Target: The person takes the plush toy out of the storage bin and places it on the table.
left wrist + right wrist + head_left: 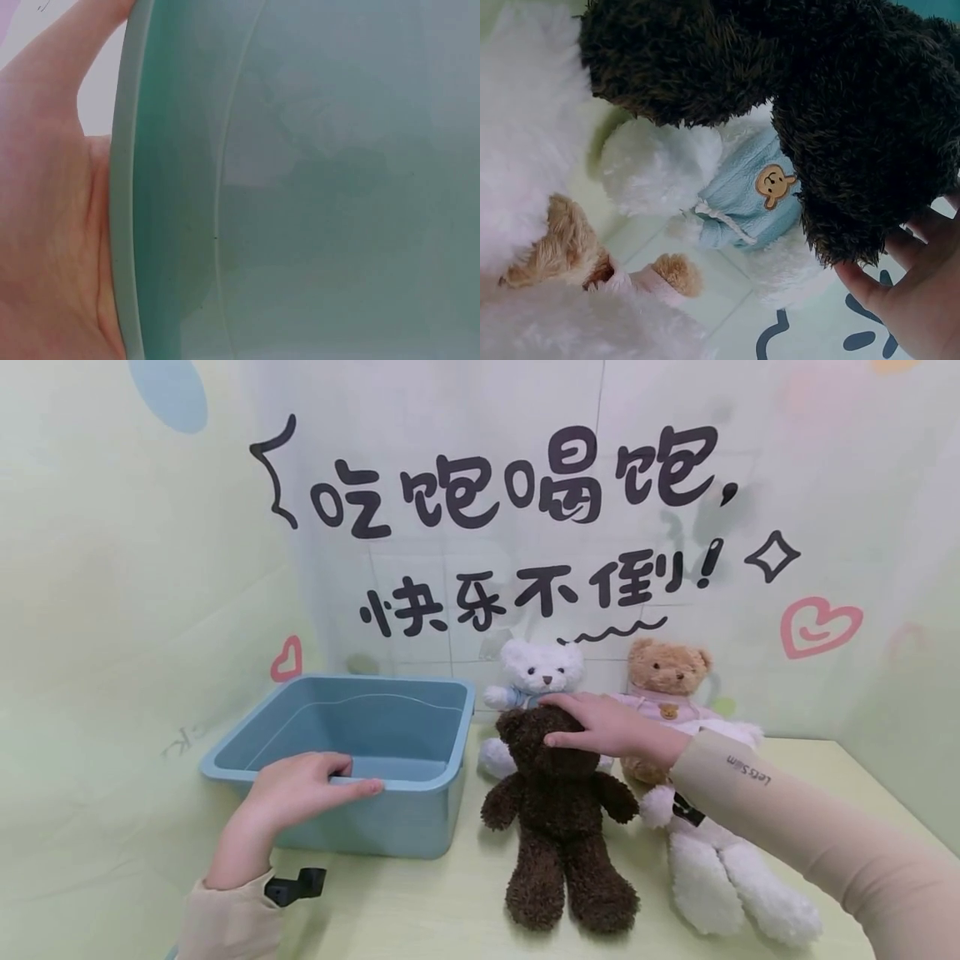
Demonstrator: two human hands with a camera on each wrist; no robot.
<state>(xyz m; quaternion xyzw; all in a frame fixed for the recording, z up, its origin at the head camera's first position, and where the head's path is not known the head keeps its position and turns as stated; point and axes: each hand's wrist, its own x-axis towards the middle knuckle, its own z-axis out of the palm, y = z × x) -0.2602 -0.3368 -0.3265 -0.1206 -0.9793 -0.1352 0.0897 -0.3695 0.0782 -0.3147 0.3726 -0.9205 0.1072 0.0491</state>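
Note:
My left hand (pixel 296 793) grips the near rim of a blue plastic bin (pixel 367 827), thumb along the outside edge and fingers over into it. In the left wrist view the palm lies against the rim. With my right hand (pixel 611 727) I hold a dark brown teddy bear (pixel 558 810) by its head, fingers over the top and thumb lower down. Its legs hang toward me, and its face does not show. Close behind it sits a white teddy bear (pixel 551 664), whose blue top (pixel 754 199) shows in the right wrist view.
A tan teddy bear (pixel 667 668) in pink sits at the back right. In front of it lies a white fluffy plush toy (pixel 708 885), partly hidden by my right forearm. All stand on a pale table (pixel 405 906), before a printed curtain (pixel 487 402).

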